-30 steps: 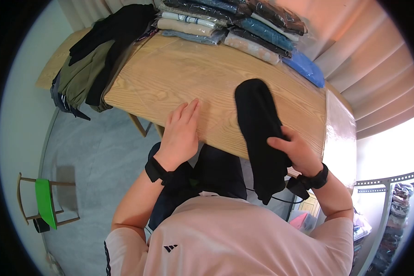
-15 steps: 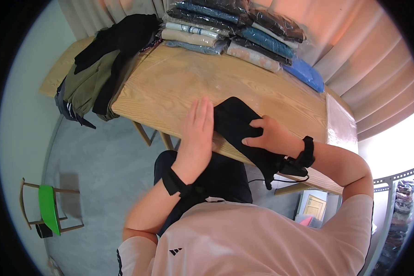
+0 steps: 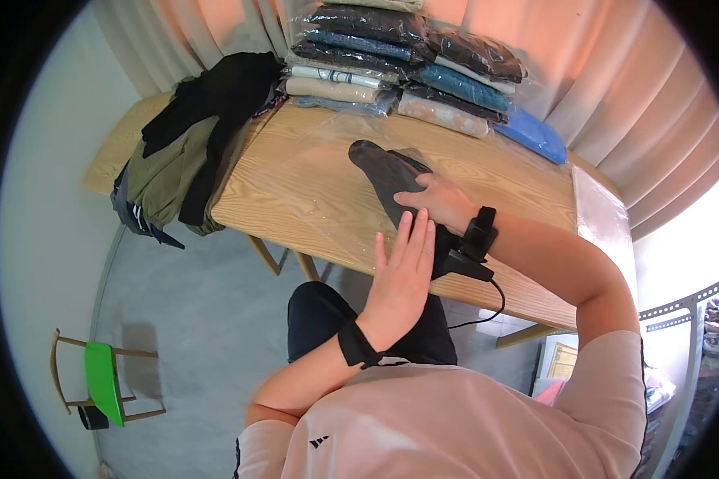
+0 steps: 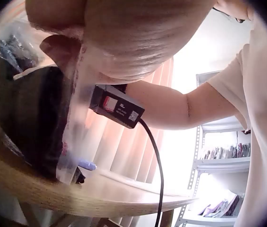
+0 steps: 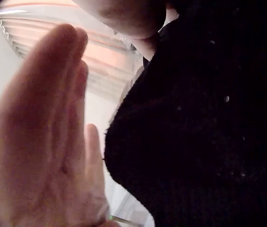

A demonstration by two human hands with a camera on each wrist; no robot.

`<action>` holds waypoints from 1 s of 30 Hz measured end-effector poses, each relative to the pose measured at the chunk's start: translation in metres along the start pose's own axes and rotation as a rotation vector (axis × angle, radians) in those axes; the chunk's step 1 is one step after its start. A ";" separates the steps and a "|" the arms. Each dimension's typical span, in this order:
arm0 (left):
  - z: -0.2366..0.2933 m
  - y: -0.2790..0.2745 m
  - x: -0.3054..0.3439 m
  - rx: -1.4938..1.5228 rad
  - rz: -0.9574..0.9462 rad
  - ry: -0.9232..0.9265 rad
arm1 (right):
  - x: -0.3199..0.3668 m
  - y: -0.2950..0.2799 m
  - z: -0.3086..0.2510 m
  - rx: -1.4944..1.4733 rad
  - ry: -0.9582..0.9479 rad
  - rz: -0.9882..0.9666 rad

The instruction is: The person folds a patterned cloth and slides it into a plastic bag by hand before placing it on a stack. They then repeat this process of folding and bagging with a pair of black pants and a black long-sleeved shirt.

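Observation:
A folded black garment [image 3: 385,180] slants over the table, its far end darkly glossy under clear film. My right hand [image 3: 441,203] grips it from above, thumb on top. Beside it my left hand [image 3: 401,279] has its fingers straight, the fingertips right at the garment's near side. In the left wrist view the edge of a clear plastic bag [image 4: 74,118] stands between the left hand and the black cloth [image 4: 34,109]. Close up in the right wrist view, the black cloth [image 5: 199,123] hides much of the scene, with the left palm [image 5: 43,137] flat alongside.
Bagged folded clothes [image 3: 351,64] are stacked at the table's back, with a blue packet [image 3: 533,140] at their right. Loose black and olive clothes [image 3: 172,164] hang over the left end. A cable [image 3: 499,299] trails from the right wrist. A green chair [image 3: 104,383] stands on the floor.
The right hand has carried the black garment leftward and farther onto the table, its far end now under clear film. My left hand has moved right, up against the garment.

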State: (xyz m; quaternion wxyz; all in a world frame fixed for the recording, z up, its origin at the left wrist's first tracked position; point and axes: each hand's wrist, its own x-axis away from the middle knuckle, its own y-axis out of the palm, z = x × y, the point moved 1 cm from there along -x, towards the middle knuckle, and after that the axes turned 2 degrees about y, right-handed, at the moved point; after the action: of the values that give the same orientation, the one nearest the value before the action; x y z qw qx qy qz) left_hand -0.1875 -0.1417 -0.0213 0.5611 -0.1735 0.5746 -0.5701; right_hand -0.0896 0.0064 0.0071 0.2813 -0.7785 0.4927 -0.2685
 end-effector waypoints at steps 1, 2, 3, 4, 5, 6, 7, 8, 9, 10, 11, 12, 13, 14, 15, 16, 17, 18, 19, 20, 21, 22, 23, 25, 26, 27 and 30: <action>0.001 0.001 0.000 -0.010 0.002 0.006 | -0.001 -0.001 -0.003 0.211 -0.062 0.018; 0.002 0.004 0.000 -0.014 -0.007 0.004 | -0.005 0.001 -0.004 0.201 -0.060 0.021; 0.001 0.005 0.001 -0.015 -0.015 0.007 | -0.009 0.004 -0.003 0.130 0.041 -0.083; -0.001 0.007 0.002 -0.031 -0.019 0.002 | -0.011 0.007 0.000 0.062 0.142 -0.189; -0.001 0.010 0.002 -0.044 -0.020 -0.004 | -0.012 0.011 0.006 0.062 0.147 -0.191; -0.004 0.013 0.002 -0.030 -0.028 -0.015 | -0.013 0.015 0.013 -0.079 0.151 -0.112; -0.005 0.013 0.003 -0.025 -0.028 -0.019 | -0.013 0.016 0.017 -0.219 0.154 -0.032; -0.007 0.013 0.004 -0.024 -0.040 -0.024 | -0.010 0.014 0.021 -0.281 0.126 -0.066; -0.008 0.013 0.006 -0.024 -0.053 -0.029 | -0.006 0.013 0.026 -0.280 0.127 -0.069; -0.010 0.015 0.007 0.001 -0.041 -0.031 | -0.002 0.013 0.033 -0.254 0.035 0.015; -0.011 0.015 0.009 0.001 -0.040 -0.035 | -0.001 0.011 0.039 -0.227 -0.058 0.098; -0.012 0.015 0.010 0.013 -0.056 -0.042 | -0.003 0.010 0.046 -0.226 -0.059 0.094; -0.012 0.015 0.011 0.026 -0.072 -0.050 | -0.005 0.010 0.052 -0.480 0.075 0.039; -0.013 0.015 0.014 0.024 -0.070 -0.055 | -0.006 0.009 0.058 -0.732 0.211 -0.018; -0.014 0.016 0.016 0.045 -0.075 -0.061 | -0.008 0.004 0.062 -0.731 0.209 -0.022; -0.016 0.017 0.019 0.065 -0.079 -0.067 | -0.011 -0.001 0.062 -0.816 0.284 -0.186; -0.017 0.017 0.021 0.060 -0.077 -0.069 | -0.013 -0.003 0.060 -0.896 0.357 -0.352; -0.019 0.018 0.023 0.064 -0.084 -0.061 | -0.014 -0.003 0.058 -0.894 0.352 -0.356; -0.019 0.019 0.025 0.067 -0.091 -0.053 | -0.014 -0.002 0.056 -0.820 0.360 -0.378; -0.020 0.021 0.026 0.061 -0.087 -0.058 | -0.015 -0.001 0.055 -0.746 0.366 -0.401; -0.021 0.022 0.027 0.064 -0.075 -0.053 | -0.021 0.001 0.057 -0.744 0.358 -0.407; -0.022 0.021 0.028 0.067 -0.064 -0.047 | -0.025 0.004 0.055 -0.817 0.439 -0.388; -0.022 0.020 0.030 0.061 -0.063 -0.053 | -0.027 0.007 0.053 -0.889 0.524 -0.369; -0.021 0.017 0.030 0.087 -0.070 -0.030 | -0.015 0.005 0.023 -0.889 0.672 -0.295; -0.021 0.017 0.031 0.085 -0.073 -0.027 | -0.007 0.003 0.009 -0.886 0.823 -0.208; -0.022 0.018 0.032 0.080 -0.069 -0.030 | -0.018 0.017 0.025 -0.884 0.817 -0.212; -0.024 0.018 0.035 0.096 -0.051 -0.006 | -0.043 0.054 0.046 -1.321 0.463 -0.342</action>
State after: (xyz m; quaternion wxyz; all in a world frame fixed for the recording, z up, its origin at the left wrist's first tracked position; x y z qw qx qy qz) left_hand -0.2104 -0.1548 -0.0587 0.5560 -0.1629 0.5403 -0.6103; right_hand -0.1068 0.0344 -0.0692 -0.4059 -0.7755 0.4702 -0.1128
